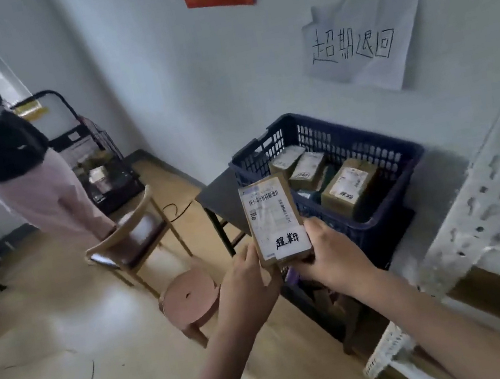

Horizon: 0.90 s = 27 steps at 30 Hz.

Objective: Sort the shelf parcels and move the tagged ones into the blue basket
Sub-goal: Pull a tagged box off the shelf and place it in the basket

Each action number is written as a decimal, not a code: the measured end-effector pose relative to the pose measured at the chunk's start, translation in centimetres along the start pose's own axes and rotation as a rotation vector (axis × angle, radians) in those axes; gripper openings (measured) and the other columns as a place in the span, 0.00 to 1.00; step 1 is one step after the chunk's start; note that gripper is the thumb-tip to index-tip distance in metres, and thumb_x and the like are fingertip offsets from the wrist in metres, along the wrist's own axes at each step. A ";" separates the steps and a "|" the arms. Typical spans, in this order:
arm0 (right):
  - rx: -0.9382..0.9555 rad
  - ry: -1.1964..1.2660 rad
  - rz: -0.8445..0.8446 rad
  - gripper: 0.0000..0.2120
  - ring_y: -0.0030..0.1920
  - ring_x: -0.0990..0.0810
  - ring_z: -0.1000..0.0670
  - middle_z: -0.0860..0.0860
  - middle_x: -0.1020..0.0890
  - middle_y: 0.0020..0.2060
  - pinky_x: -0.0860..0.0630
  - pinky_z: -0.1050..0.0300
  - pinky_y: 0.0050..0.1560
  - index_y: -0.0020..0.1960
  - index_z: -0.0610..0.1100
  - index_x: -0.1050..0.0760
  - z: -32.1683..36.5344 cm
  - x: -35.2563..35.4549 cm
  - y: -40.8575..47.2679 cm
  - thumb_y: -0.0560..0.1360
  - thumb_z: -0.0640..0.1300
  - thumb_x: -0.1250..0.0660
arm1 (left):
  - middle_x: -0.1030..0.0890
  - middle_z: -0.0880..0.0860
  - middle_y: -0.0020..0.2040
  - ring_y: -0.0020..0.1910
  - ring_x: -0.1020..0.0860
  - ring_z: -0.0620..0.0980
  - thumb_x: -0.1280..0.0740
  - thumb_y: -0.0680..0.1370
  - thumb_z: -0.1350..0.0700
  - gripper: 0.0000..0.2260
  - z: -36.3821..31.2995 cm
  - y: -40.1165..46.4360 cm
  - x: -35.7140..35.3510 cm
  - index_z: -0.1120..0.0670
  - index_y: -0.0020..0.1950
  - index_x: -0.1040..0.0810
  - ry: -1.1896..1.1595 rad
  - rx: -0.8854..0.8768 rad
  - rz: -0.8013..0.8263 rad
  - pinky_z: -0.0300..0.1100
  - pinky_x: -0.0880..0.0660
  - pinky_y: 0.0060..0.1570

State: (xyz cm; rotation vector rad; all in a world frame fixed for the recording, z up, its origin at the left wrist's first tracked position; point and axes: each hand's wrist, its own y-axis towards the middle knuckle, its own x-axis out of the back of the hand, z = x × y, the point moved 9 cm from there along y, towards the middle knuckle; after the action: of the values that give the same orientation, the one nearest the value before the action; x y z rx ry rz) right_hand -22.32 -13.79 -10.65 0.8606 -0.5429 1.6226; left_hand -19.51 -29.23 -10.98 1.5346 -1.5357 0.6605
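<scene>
Head view: both arms reach forward, and the left hand (250, 276) and right hand (330, 252) grip the lower end of a flat brown cardboard parcel with a white handwritten tag (275, 218), fingers curled round its edges, holding it upright just in front of the dark blue plastic basket (377, 140). The basket sits on a dark table (219, 191) and holds several small tagged brown boxes (349, 185). A wooden chair (136, 236) and a round pink stool (190, 296) stand to the left; another person (12, 157) stands farther off.

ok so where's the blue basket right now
In the head view, the blue basket sits right of centre against the wall, on a dark table below the handwritten paper sign, just behind the parcel held in both hands.
</scene>
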 end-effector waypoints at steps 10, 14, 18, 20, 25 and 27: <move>-0.262 -0.063 -0.332 0.29 0.54 0.21 0.50 0.52 0.24 0.58 0.20 0.49 0.48 0.66 0.48 0.32 -6.1 6.3 14.4 0.71 0.55 0.24 | 0.28 0.46 0.68 0.67 0.30 0.48 0.34 0.77 0.46 0.26 -1.3 23.5 -3.0 0.48 0.74 0.34 0.032 -0.358 0.113 0.45 0.27 0.60; -0.371 -0.089 -0.337 0.30 0.54 0.21 0.50 0.51 0.24 0.58 0.20 0.51 0.48 0.66 0.47 0.32 -10.7 6.0 18.3 0.71 0.57 0.25 | 0.26 0.45 0.65 0.64 0.28 0.48 0.35 0.76 0.45 0.24 -1.4 29.7 -7.4 0.46 0.71 0.32 0.007 -0.404 0.255 0.46 0.23 0.58; -0.502 -0.072 -0.337 0.28 0.53 0.21 0.49 0.50 0.24 0.57 0.20 0.52 0.47 0.63 0.46 0.31 -14.5 5.3 20.6 0.71 0.58 0.26 | 0.25 0.44 0.61 0.61 0.27 0.46 0.35 0.76 0.43 0.21 -1.3 33.9 -11.9 0.46 0.68 0.30 0.053 -0.496 0.396 0.43 0.23 0.55; -0.569 -0.064 -0.334 0.27 0.53 0.21 0.49 0.49 0.24 0.58 0.22 0.55 0.46 0.64 0.44 0.31 -15.9 4.3 21.0 0.72 0.56 0.26 | 0.25 0.45 0.62 0.60 0.27 0.45 0.34 0.76 0.43 0.21 -1.0 35.5 -13.8 0.47 0.68 0.29 0.063 -0.517 0.471 0.42 0.24 0.56; -0.682 -0.006 -0.361 0.28 0.54 0.22 0.50 0.51 0.25 0.58 0.20 0.53 0.49 0.64 0.45 0.32 -18.8 1.6 22.1 0.72 0.55 0.26 | 0.25 0.45 0.62 0.60 0.26 0.47 0.33 0.76 0.43 0.21 0.4 38.2 -18.1 0.47 0.68 0.30 0.060 -0.607 0.616 0.45 0.24 0.56; -0.733 0.008 -0.347 0.28 0.54 0.22 0.50 0.51 0.25 0.58 0.20 0.52 0.49 0.64 0.46 0.32 -20.2 0.6 22.7 0.71 0.56 0.26 | 0.25 0.47 0.61 0.60 0.26 0.48 0.33 0.76 0.44 0.22 0.9 39.1 -19.5 0.49 0.68 0.29 0.074 -0.659 0.668 0.44 0.24 0.55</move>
State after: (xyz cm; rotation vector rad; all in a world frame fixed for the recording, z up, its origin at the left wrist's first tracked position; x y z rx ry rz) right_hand -49.28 -3.58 -20.46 0.3651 -0.8559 0.9918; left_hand -59.89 -15.35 -20.23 0.4951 -1.9585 0.4779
